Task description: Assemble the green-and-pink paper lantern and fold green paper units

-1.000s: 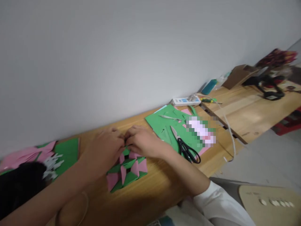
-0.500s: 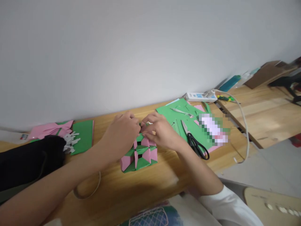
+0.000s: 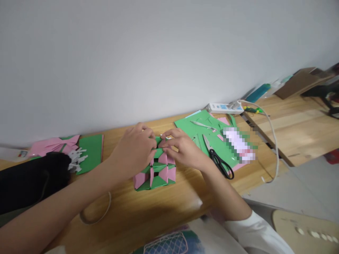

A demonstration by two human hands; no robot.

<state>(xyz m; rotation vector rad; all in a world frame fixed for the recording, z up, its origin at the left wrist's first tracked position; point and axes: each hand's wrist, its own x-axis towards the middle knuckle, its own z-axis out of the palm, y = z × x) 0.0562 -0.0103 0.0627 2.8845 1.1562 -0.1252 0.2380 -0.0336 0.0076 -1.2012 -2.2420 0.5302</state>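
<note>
A folded paper structure (image 3: 159, 180) in pink and green, built of box-like cells, rests on the wooden table (image 3: 124, 215). My left hand (image 3: 137, 146) covers its far left part, fingers curled and gripping the paper. On the far right side, my right hand (image 3: 181, 146) pinches the top of the same structure between thumb and fingers. The far cells are partly hidden behind both hands.
Black-handled scissors (image 3: 218, 158) and a pen-like white tool (image 3: 203, 125) lie on green paper sheets (image 3: 188, 123) at right. White paper strips (image 3: 76, 158), a black bag-like item (image 3: 34, 181) and more green paper (image 3: 92, 151) are left. A power strip (image 3: 225, 108) stands against the wall.
My right fingers have spread slightly from my left hand at the structure's far end, showing more green paper between them. The whole view has shifted a little.
</note>
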